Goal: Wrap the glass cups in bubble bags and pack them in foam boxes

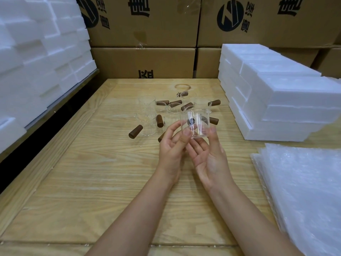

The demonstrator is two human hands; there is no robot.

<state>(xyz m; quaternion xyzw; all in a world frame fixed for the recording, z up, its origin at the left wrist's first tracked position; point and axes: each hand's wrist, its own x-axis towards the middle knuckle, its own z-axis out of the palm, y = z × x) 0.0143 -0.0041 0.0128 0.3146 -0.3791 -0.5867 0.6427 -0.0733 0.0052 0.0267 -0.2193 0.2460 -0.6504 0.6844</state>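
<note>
Nearest us, to the right of our right hand (208,156), lies a loose stack of clear, dimpled bubble bags (304,191) on the pale, grainy wooden table (92,172). Our hands meet just above the table, both holding one glass cup (195,124): our left hand (171,145) pinches its lower left wall with thumb and curled fingers, while the right cradles its base, thumb up the right wall. The cup is a smooth, clear, short cylinder, its long axis nearly upright, mouth up. Just beyond our fingers, more cups with brown wooden handles (147,104) stand clustered, handles pointing all ways. Farther right sit blocky white foam boxes (276,100); far left rises another foam stack (36,61); printed cardboard cartons (144,24) wall the back
</note>
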